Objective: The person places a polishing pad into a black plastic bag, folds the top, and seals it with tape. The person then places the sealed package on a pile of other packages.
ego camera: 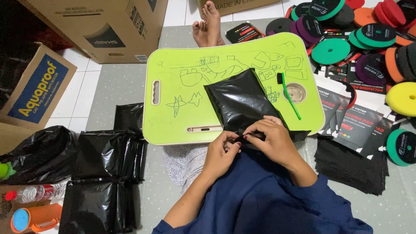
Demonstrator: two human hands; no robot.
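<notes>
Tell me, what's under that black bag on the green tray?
The black bag lies on the green tray, covering some of its doodles. Both hands, left and right, pinch its near edge. Its contents are hidden by the opaque plastic.

A pouch (242, 102) lay on a lap desk (173, 125), with a brush (289, 95) just right of it. Packed pouches (104, 173) lay stacked left, pads (359, 39) far right, boxes (104, 26) far left.

The black pouch (242, 102) is glossy, crinkled plastic film. The lime-green lap tray (173, 125) looks like smooth, matt plastic. The round pads (331, 51) seem to be soft foam.
</notes>
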